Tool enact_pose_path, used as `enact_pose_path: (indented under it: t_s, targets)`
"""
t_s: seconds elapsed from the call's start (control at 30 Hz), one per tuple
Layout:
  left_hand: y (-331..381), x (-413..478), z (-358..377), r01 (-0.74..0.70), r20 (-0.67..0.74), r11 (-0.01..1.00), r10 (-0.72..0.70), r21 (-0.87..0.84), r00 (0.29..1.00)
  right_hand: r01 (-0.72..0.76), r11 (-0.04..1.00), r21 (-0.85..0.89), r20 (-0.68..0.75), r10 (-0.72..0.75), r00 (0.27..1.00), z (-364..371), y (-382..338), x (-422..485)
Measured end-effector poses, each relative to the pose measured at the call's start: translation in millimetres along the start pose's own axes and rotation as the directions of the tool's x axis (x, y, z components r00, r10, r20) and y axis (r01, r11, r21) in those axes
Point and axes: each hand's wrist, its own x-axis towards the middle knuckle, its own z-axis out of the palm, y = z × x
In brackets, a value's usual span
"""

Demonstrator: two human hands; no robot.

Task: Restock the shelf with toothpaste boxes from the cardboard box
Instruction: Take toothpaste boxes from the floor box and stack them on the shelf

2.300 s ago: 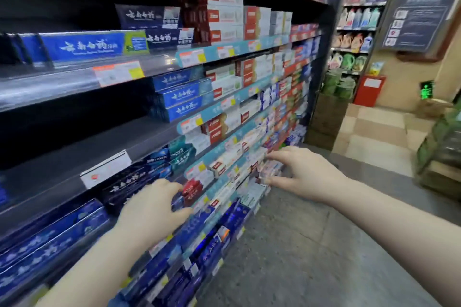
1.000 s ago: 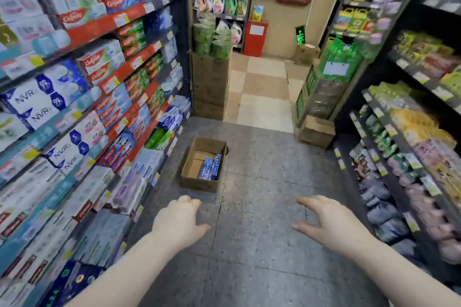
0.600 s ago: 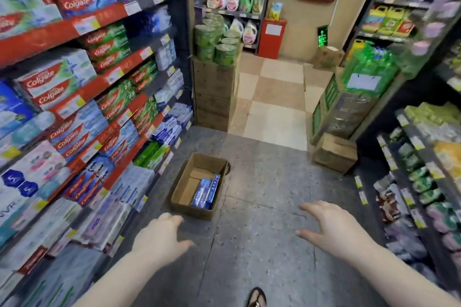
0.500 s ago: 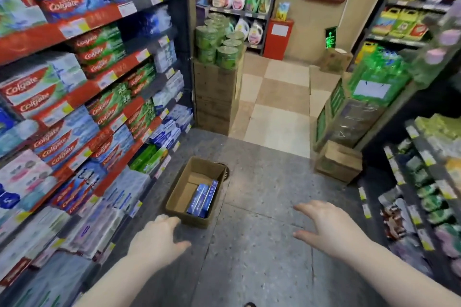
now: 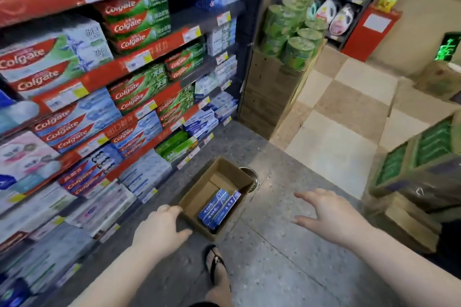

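An open cardboard box (image 5: 197, 197) lies on the grey floor beside the shelf's foot. In its right half lie a few blue toothpaste boxes (image 5: 219, 208); the rest of its bottom is bare. My left hand (image 5: 161, 228) hovers by the box's near left corner, fingers relaxed, holding nothing. To the right of the box my right hand (image 5: 329, 214) is held out over the floor with fingers spread, also holding nothing. The shelf (image 5: 139, 56) on the left has red price rails and is packed with toothpaste boxes.
My foot in a black sandal (image 5: 217, 269) stands just before the box. A round floor drain (image 5: 252, 178) sits behind it. Stacked cartons with green rolls (image 5: 272, 87) stand at the shelf's far end. A wrapped green-and-brown carton stack (image 5: 419, 177) stands at the right.
The view has swung from the shelf to the aisle and moved up to the cardboard box. Both hands left the shelf and now reach down beside the box, holding nothing.
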Motion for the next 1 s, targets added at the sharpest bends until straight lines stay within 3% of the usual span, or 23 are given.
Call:
enact_pose_path:
  t_s: [0.17, 0.3, 0.5, 0.6, 0.73, 0.87, 1.0]
  targets:
    - [4, 80, -12, 0.1, 0.088, 0.995, -0.099, -0.006, 0.991, 0.044, 0.997, -0.069, 0.102, -0.037, 0.994, -31, 22, 93]
    - [9, 140, -21, 0.151, 0.11, 0.982, -0.139, -0.109, 0.984, 0.095, 0.991, -0.097, 0.19, -0.075, 0.979, -44, 27, 165]
    - [5, 190, -5, 0.255, 0.082, 0.931, -0.242, -0.263, 0.967, 0.308, 0.934, -0.181, 0.344, -0.233, 0.91, -39, 12, 277]
    - [3, 202, 18, 0.302, 0.073, 0.912, -0.293, -0.279, 0.953, 0.425, 0.89, -0.168, 0.406, -0.33, 0.852, -27, -1, 339]
    - [5, 218, 65, 0.437, 0.169, 0.85, -0.403, -0.296, 0.899, 0.567, 0.809, -0.154, 0.454, -0.452, 0.768, 2, -18, 418]
    - [17, 252, 121, 0.535, 0.222, 0.773, -0.487, -0.342, 0.845, 0.728, 0.67, -0.149, 0.555, -0.552, 0.622, 54, -24, 495]
    - [27, 302, 187, 0.559, 0.228, 0.745, -0.511, -0.363, 0.829, 0.775, 0.594, -0.215, 0.635, -0.518, 0.573, 123, -23, 561]
